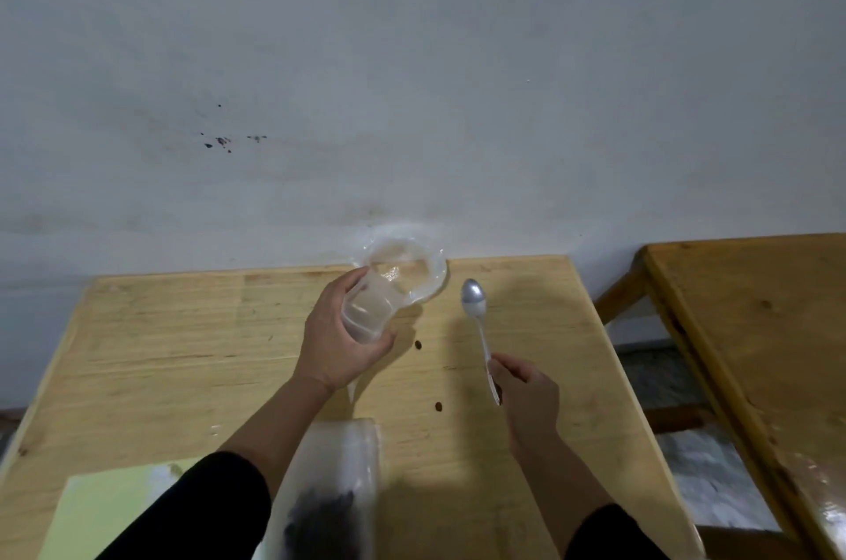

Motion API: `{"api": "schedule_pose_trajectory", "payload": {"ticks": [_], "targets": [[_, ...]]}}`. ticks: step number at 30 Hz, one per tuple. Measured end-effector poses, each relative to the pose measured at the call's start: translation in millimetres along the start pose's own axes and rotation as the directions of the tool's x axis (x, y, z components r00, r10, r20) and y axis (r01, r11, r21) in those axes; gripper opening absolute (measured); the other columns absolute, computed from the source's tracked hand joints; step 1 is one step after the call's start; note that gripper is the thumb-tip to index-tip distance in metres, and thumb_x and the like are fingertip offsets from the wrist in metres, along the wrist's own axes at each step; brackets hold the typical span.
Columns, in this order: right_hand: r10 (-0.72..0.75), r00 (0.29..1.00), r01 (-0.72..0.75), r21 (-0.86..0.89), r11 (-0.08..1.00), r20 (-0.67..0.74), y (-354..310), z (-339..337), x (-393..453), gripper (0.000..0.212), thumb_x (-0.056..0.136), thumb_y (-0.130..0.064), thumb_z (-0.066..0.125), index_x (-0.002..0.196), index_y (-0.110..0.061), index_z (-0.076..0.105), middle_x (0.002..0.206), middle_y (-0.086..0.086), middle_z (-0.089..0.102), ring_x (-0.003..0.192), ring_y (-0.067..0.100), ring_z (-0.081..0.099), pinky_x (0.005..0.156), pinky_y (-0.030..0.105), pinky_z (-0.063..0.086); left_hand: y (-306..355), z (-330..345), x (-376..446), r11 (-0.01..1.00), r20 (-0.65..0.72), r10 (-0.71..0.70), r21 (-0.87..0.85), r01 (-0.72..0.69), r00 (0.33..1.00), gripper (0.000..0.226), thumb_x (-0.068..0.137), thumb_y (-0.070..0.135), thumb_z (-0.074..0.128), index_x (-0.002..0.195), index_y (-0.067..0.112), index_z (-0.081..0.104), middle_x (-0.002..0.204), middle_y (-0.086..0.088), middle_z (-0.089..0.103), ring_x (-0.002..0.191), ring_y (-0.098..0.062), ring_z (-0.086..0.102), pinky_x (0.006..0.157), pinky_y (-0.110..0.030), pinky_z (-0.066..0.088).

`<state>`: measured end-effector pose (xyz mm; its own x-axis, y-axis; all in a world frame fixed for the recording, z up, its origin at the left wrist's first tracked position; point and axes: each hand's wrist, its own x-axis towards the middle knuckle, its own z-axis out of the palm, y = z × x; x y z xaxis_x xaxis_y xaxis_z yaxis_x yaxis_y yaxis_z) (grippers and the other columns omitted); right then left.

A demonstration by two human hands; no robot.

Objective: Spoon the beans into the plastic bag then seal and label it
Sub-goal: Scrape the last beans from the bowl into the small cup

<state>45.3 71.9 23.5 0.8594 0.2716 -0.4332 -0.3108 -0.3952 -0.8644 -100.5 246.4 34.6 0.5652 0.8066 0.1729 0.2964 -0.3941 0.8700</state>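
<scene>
A plain, bare room, more like a simple home or classroom corner than a fitted kitchen. An unfinished pale wooden tabletop [183,330] is pushed against a grey-white painted wall [412,56], scuffed and marked with dark specks [223,141]. A second wooden table [755,307] of the same kind stands just beside it, over a mottled grey floor [664,376].

Single head-worn wide-angle view, looking forward and steeply down from close above a wooden table [183,358]; far edge against a grey wall [412,56], second table [755,307] at right.
</scene>
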Motion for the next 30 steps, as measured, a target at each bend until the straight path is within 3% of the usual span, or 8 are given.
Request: {"api": "schedule_pose_trajectory", "payload": {"ticks": [4,9,13,19,21,24,27,30], "targets": [[-0.016,0.998,0.006,-0.168,0.986,-0.054,9.9,9.2,23.9,0.013,0.082,-0.016,0.066,0.093,-0.012,0.073,0.082,0.0,0.069,0.078,0.015,0.062,0.074,0.024,0.044,3.1,9.4,-6.1,1.0,-0.029,-0.026,0.003,0.026,0.999,0.089,0.054,0.052,0.072,0.133,0.025,0.043,0.129,0.016,0.047,0.117,0.001,0.047,0.092,0.004,0.028],[-0.068,0.998,0.061,-0.402,0.913,-0.003,16.6,13.9,39.9,0.012,0.081,-0.021,0.066,0.088,-0.015,0.073,0.081,0.004,0.071,0.076,0.019,0.061,0.065,0.022,0.035,9.6,21.9,-12.6,0.999,-0.06,-0.039,0.025,0.04,0.997,0.088,0.055,0.05,0.073,0.133,0.023,0.042,0.128,0.018,0.045,0.117,0.017,0.04,0.096,0.001,0.028],[-0.151,0.986,0.167,-0.527,0.833,0.073,19.7,15.6,48.2,0.011,0.082,-0.02,0.066,0.082,-0.011,0.072,0.082,0.005,0.071,0.082,0.025,0.064,0.068,0.026,0.038,13.4,29.3,-16.0,0.998,-0.091,-0.052,0.035,0.056,0.995,0.086,0.055,0.049,0.073,0.132,0.029,0.039,0.126,0.028,0.041,0.117,0.017,0.04,0.098,-0.001,0.028],[-0.178,0.973,0.218,-0.334,0.917,0.148,-7.3,14.5,36.8,0.015,0.088,-0.026,0.062,0.081,-0.016,0.07,0.074,-0.005,0.066,0.078,0.016,0.063,0.063,0.022,0.04,21.7,38.6,-19.0,0.997,-0.103,-0.065,0.026,0.068,0.993,0.085,0.057,0.045,0.074,0.132,0.033,0.037,0.128,0.029,0.041,0.122,0.009,0.042,0.099,-0.004,0.029],[-0.195,0.943,0.242,-0.156,0.958,0.268,-33.2,17.1,24.0,0.015,0.087,-0.033,0.061,0.074,-0.027,0.066,0.07,-0.009,0.065,0.069,0.01,0.061,0.065,0.022,0.047,25.3,41.2,-20.2,0.998,-0.092,-0.056,0.028,0.059,0.994,0.085,0.058,0.045,0.075,0.133,0.033,0.036,0.129,0.028,0.041,0.122,0.008,0.042,0.1,-0.006,0.031],[-0.233,0.835,0.257,0.02,0.966,0.498,-70.1,20.4,5.4,0.009,0.084,-0.037,0.065,0.078,-0.032,0.07,0.068,-0.009,0.066,0.06,0.003,0.057,0.06,0.019,0.048,32.2,44.8,-23.2,0.998,-0.079,-0.049,0.027,0.051,0.996,0.087,0.058,0.047,0.075,0.134,0.032,0.034,0.129,0.026,0.041,0.122,0.008,0.042,0.1,-0.007,0.031],[-0.238,0.753,0.328,-0.036,0.944,0.614,-90.9,24.2,-2.8,0.011,0.082,-0.03,0.068,0.086,-0.021,0.073,0.066,-0.012,0.065,0.056,-0.004,0.056,0.055,0.01,0.044,41.6,46.4,-25.3,0.999,-0.066,-0.03,0.012,0.031,0.997,0.09,0.059,0.049,0.075,0.136,0.032,0.031,0.13,0.026,0.038,0.124,0.01,0.038,0.1,-0.005,0.029],[-0.233,0.734,0.388,-0.113,0.915,0.638,-101.1,26.9,-7.0,0.01,0.084,-0.022,0.066,0.079,-0.016,0.072,0.062,-0.006,0.063,0.052,0.003,0.054,0.053,0.013,0.045,51.5,39.0,-28.0,0.999,-0.044,-0.011,0.033,0.012,0.999,0.1,0.053,0.059,0.075,0.137,0.03,0.031,0.129,0.022,0.038,0.123,0.013,0.034,0.099,-0.002,0.026]]}}
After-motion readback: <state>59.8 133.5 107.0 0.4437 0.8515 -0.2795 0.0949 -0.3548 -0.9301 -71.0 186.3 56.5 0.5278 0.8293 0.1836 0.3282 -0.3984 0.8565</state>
